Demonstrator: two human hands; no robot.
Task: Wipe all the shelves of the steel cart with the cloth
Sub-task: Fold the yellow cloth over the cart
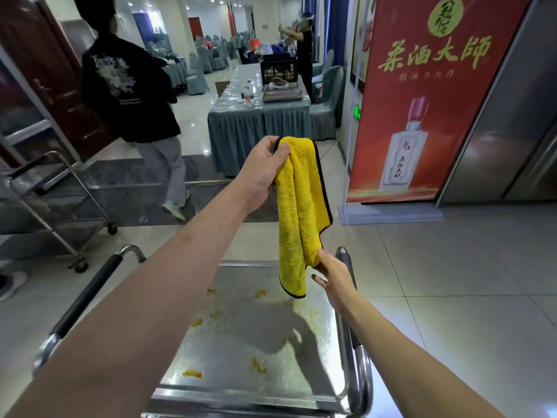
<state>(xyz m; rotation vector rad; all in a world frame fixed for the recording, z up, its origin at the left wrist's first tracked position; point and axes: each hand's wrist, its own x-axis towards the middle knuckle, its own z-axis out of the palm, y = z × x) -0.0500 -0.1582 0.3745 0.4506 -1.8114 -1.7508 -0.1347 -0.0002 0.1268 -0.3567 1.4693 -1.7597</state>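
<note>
Dangling cloth [298,212] between raised hands [265,170]

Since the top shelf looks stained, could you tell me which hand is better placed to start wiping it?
Probably the right hand: it pinches the yellow cloth at its lower edge, low over the stained top shelf. The left hand holds the cloth's top, raised well above.

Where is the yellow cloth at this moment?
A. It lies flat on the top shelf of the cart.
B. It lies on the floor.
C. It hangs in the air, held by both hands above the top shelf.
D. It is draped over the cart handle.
C: the left hand pinches the top of the cloth, the right hand grips its lower edge, above the stained top shelf.
</note>
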